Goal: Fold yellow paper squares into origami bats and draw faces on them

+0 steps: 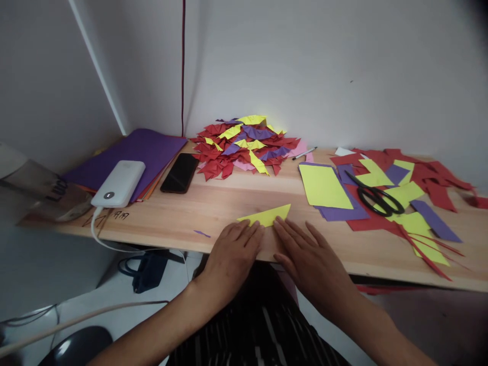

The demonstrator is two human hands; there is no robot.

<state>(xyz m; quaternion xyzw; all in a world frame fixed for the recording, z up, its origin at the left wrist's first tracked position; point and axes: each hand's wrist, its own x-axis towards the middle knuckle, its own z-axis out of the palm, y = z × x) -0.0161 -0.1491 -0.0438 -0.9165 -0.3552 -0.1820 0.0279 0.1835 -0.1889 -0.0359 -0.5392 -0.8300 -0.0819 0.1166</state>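
A folded piece of yellow paper (269, 213), a long flat triangle, lies near the front edge of the wooden table. My left hand (235, 249) rests flat with its fingertips on the paper's left part. On the other end, the fingertips of my right hand (308, 251) press down, its fingers stretched out and thumb apart. Neither hand grips the paper; both lie over its lower edge and hide part of it. A small purple paper scrap (202, 234) sits to the left of my left hand.
Folded red, yellow and purple paper shapes (244, 145) are heaped by the wall. A yellow sheet (325, 185), black scissors (375, 195) and paper offcuts (438, 188) lie right. Leftward are a phone (180, 173), a white power bank (120, 183) with cable and purple sheets (152, 145).
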